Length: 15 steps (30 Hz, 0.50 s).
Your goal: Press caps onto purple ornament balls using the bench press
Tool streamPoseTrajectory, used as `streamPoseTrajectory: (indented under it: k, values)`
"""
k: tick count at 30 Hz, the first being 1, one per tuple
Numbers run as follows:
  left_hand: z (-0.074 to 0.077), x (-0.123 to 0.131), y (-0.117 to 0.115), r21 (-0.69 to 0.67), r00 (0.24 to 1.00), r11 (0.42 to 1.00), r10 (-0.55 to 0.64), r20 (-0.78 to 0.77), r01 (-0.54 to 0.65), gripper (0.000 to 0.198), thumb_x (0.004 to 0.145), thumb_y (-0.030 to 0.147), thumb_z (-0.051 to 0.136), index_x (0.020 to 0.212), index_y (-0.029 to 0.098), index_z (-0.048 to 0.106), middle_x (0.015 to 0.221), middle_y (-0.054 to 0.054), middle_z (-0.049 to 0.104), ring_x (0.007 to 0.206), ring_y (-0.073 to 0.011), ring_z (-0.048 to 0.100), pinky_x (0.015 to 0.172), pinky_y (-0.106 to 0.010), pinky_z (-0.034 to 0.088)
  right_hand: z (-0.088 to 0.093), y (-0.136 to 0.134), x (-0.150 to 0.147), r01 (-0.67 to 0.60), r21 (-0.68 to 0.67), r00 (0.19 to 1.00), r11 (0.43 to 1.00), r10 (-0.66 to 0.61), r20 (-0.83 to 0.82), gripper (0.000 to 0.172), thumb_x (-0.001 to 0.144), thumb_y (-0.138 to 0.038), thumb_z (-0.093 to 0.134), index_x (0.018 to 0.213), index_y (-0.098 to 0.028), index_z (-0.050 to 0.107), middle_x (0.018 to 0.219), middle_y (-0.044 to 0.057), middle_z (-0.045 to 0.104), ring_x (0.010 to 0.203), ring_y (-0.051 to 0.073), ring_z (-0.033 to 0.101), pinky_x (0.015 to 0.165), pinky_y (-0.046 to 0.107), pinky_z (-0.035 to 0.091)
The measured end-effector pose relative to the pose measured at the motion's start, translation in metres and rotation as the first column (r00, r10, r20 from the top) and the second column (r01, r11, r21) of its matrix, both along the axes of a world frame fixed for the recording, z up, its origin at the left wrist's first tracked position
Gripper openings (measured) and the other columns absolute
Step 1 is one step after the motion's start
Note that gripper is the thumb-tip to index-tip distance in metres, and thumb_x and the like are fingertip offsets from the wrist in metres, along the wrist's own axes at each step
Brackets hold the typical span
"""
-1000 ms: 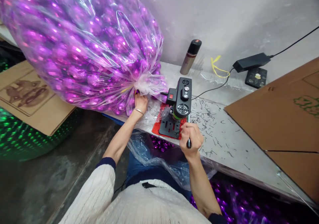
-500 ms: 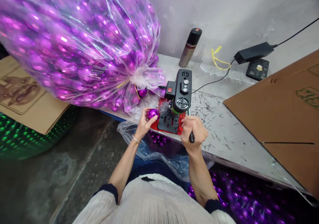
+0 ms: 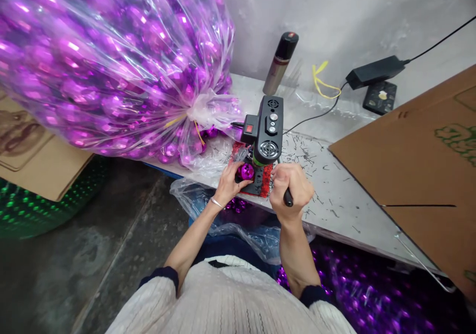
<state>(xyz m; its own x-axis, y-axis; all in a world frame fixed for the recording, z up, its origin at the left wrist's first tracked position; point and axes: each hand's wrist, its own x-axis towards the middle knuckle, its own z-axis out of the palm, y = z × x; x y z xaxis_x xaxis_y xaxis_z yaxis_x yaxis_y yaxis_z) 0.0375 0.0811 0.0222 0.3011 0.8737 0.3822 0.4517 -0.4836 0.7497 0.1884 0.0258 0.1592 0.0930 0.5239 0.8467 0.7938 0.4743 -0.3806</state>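
My left hand grips a shiny purple mirror ball between thumb and fingers, at the base of a small black bench drill press. The ball sits close beside the lower end of the drill head, above the dark base plate. Whether it touches the chuck I cannot tell. My right hand is wrapped round a black-ended lever handle to the right of the machine. Red material with dark specks shows around the base plate.
A huge clear bag of purple balls fills the back left. Dark shavings lie scattered on the table. A spray can, a yellow tie and a black power adapter stand behind. A cardboard box blocks the right.
My left hand has moved right with the purple ball, from beside the base plate to near the drill head. My right hand keeps its hold on the lever. The view has shifted slightly.
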Motion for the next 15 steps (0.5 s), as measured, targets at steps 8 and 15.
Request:
streamPoseTrajectory:
  k: [8,15]
  values:
    - [-0.013,0.014,0.007,-0.016,1.000,1.000,-0.020,0.013,0.021,0.071,0.084,0.064,0.073,0.138,0.021,0.059,0.126,-0.014,0.064,0.121,-0.0310,0.061,0.106,-0.049,0.049,-0.005,-0.004,0.001,0.021,-0.010,0.998,1.000,-0.021,0.062,0.023,0.099,-0.014,0.046,0.079,-0.022,0.054,0.070,0.001,0.064,0.064,0.012,0.061,0.062,0.026,0.045]
    - [-0.023,0.017,0.007,-0.045,0.999,0.998,-0.040,0.033,0.041,0.077,0.083,0.069,0.070,0.143,0.022,0.056,0.135,-0.016,0.064,0.129,-0.0328,0.059,0.111,-0.051,0.045,-0.020,-0.006,-0.001,-0.025,0.002,1.000,1.000,0.025,0.012,0.021,0.097,-0.012,0.047,0.081,-0.022,0.056,0.072,0.001,0.065,0.066,0.013,0.063,0.063,0.027,0.046]
